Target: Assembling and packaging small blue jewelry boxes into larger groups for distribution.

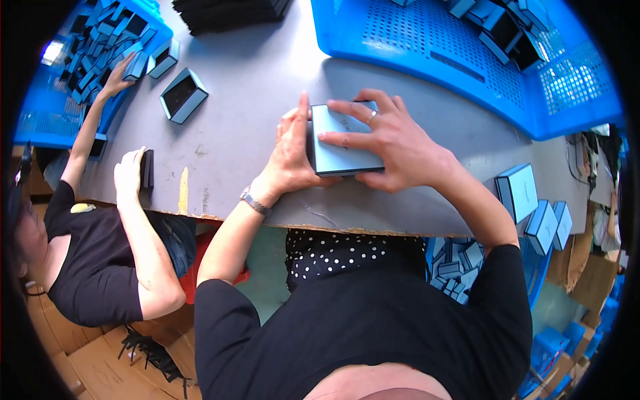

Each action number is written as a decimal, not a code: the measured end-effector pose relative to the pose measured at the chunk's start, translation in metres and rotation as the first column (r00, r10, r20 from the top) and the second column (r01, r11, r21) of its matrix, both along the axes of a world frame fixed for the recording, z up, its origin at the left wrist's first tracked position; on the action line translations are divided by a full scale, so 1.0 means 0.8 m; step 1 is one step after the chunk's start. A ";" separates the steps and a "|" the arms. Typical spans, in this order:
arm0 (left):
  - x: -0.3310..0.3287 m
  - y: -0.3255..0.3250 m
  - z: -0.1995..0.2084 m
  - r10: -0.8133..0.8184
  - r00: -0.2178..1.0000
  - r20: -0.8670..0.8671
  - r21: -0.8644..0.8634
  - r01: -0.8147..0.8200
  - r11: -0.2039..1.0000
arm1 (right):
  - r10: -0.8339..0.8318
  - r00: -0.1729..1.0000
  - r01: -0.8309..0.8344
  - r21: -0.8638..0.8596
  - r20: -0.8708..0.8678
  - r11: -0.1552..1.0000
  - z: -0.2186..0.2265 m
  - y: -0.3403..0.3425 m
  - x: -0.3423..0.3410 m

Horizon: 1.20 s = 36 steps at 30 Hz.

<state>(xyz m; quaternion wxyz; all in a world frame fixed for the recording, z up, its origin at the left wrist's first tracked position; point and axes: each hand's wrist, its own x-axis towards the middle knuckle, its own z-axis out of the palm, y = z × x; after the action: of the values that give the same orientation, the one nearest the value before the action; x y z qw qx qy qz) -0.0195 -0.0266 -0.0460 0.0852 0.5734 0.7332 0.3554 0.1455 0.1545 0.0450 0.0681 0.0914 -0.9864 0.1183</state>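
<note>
A flat light-blue box (332,157) with black edges lies on the grey table in front of me, printed side up. My left hand (287,157) grips its left side, thumb along the near edge and index finger stretched upward. From the right, my right hand (403,143) reaches over the box. Two of its fingers lie across the top, while its thumb is at the near right corner. Both hands hold the box between them; its far right corner is hidden under the right fingers.
A perforated blue crate (427,63) with open boxes stands at the far right. Boxes (520,190) line the table's right edge. On the left, a co-worker's hand (119,80) reaches into a crate of boxes (47,130). An open box (183,97) and black stack (230,15) lie beyond.
</note>
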 end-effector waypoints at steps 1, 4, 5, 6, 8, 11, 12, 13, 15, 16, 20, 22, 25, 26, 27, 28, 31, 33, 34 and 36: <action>0.003 0.001 0.002 -0.006 1.000 -0.007 0.006 0.006 1.000 | 0.019 1.000 -0.019 -0.001 -0.011 1.000 -0.001 -0.006 0.001; 0.007 0.004 0.006 -0.014 0.999 -0.041 0.018 0.015 1.000 | -0.063 0.998 0.062 0.054 0.028 0.997 -0.005 -0.010 0.005; 0.007 0.007 0.011 -0.026 0.997 -0.075 0.018 0.027 0.999 | -0.046 0.999 0.045 0.054 0.015 0.998 -0.011 -0.009 0.008; 0.006 0.005 0.014 -0.075 0.995 -0.060 -0.007 0.075 0.997 | -0.059 0.998 0.059 0.032 0.010 0.998 -0.024 -0.008 0.013; 0.001 0.007 0.023 -0.162 0.986 -0.032 -0.035 0.161 0.986 | -0.108 0.992 0.107 0.020 0.065 0.994 -0.031 -0.006 0.019; -0.024 0.006 0.039 -0.102 0.981 -0.167 0.086 0.117 0.989 | -0.107 0.993 0.103 0.063 0.056 0.993 -0.028 0.002 0.018; -0.043 0.000 0.040 0.025 0.963 -0.269 0.087 -0.001 0.996 | -0.139 0.985 0.134 0.045 0.107 0.990 -0.024 0.007 0.022; -0.070 -0.012 0.043 0.156 0.919 -0.362 0.114 -0.123 0.986 | -0.197 0.976 0.190 0.071 0.094 0.979 -0.017 0.018 0.038; -0.131 -0.049 0.025 0.463 0.749 -0.474 0.228 -0.403 0.886 | -0.391 0.920 0.390 0.053 0.017 0.919 -0.012 0.048 0.087; -0.159 -0.067 0.014 0.576 0.595 -0.561 0.209 -0.572 0.793 | -0.521 0.851 0.514 0.104 0.064 0.852 0.000 0.065 0.114; -0.200 -0.098 0.007 0.616 0.582 -0.531 0.046 -0.706 0.707 | -0.846 0.492 0.761 0.370 0.207 0.533 0.046 0.146 0.125; -0.189 -0.075 0.011 0.595 0.621 -0.509 0.079 -0.656 0.751 | -0.672 0.733 0.680 -0.147 0.111 0.718 0.035 0.204 0.084; -0.129 -0.026 0.032 0.517 0.734 -0.441 0.126 -0.519 0.845 | -0.576 0.773 0.597 -0.002 -0.265 0.802 -0.003 0.269 -0.047; -0.106 -0.017 0.040 0.497 0.758 -0.422 0.113 -0.500 0.858 | -0.577 0.774 0.584 -0.058 -0.260 0.809 -0.012 0.284 -0.095; -0.086 -0.015 0.043 0.484 0.759 -0.436 0.113 -0.487 0.866 | -0.463 0.821 0.499 0.023 -0.335 0.867 -0.023 0.302 -0.139; -0.067 -0.013 0.048 0.475 0.751 -0.459 0.104 -0.486 0.868 | -0.443 0.798 0.548 0.187 -0.408 0.815 -0.034 0.300 -0.175; -0.019 -0.013 0.063 0.417 0.779 -0.469 -0.002 -0.473 0.881 | -0.477 0.805 0.590 0.381 -0.353 0.712 -0.051 0.317 -0.239; 0.003 -0.018 0.071 0.352 0.831 -0.430 0.035 -0.375 0.927 | -0.490 0.814 0.549 0.138 -0.312 0.824 -0.015 0.290 -0.211; 0.014 -0.016 0.075 0.323 0.855 -0.406 0.061 -0.327 0.943 | -0.506 0.820 0.492 -0.123 -0.268 0.862 0.001 0.277 -0.188; 0.028 -0.012 0.081 0.259 0.894 -0.366 0.029 -0.267 0.963 | -0.438 0.739 0.335 -0.285 -0.512 0.898 0.022 0.251 -0.119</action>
<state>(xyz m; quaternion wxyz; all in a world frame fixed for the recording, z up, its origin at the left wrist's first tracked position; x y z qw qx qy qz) 0.0033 -0.0360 0.0190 -0.0956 0.5242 0.8109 0.2420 0.0506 0.3554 0.0627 0.3868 -0.0913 -0.9045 0.1549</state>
